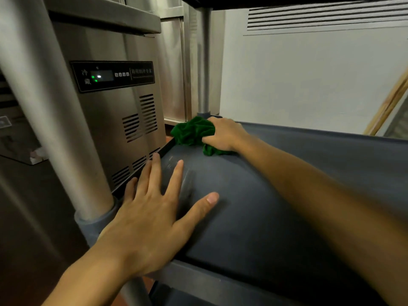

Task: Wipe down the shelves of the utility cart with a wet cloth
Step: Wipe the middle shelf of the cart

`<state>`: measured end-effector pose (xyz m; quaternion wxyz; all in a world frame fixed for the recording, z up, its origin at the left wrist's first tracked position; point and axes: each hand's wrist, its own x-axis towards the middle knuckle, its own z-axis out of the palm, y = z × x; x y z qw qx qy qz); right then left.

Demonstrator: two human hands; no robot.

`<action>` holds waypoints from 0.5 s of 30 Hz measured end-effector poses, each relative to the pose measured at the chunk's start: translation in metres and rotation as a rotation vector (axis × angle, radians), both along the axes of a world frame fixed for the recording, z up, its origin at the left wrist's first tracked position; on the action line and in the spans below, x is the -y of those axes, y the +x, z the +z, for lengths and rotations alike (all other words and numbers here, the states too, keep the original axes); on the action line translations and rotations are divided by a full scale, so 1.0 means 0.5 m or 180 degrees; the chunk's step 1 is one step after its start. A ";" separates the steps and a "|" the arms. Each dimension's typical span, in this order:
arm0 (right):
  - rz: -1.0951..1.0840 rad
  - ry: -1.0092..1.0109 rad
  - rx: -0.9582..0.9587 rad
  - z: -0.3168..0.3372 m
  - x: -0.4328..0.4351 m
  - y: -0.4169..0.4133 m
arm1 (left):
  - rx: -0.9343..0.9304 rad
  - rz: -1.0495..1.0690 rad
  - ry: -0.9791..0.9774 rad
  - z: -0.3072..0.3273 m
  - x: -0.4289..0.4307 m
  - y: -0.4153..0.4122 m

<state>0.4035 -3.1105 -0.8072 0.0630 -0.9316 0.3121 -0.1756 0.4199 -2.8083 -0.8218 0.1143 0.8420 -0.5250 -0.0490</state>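
Head view: a dark grey cart shelf (276, 206) fills most of the frame. At the shelf's far left corner, at the foot of the rear post (204, 62), the right hand (223, 134) grips a bunched green cloth (191, 131), fingers curled round it, holding it on the shelf. Nearer along the shelf's left edge, the left hand (150, 217) lies flat with fingers straight and spread apart, and a steel refrigeration unit (114, 120) stands just beyond that edge.

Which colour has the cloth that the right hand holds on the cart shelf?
Dark green. The cloth shows best in the head view, the only view.
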 end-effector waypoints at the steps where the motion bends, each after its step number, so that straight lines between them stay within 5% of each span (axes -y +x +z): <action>1: -0.0109 0.0007 -0.0004 0.001 0.020 0.000 | 0.0003 -0.0010 -0.0012 0.000 0.001 0.001; 8: -0.0939 0.0117 -0.0005 0.009 0.144 -0.073 | -0.0238 0.0083 0.0003 0.014 0.017 -0.005; 15: -0.1836 0.0145 -0.0105 0.012 0.230 -0.330 | -0.0484 0.0070 -0.0119 0.019 0.037 -0.001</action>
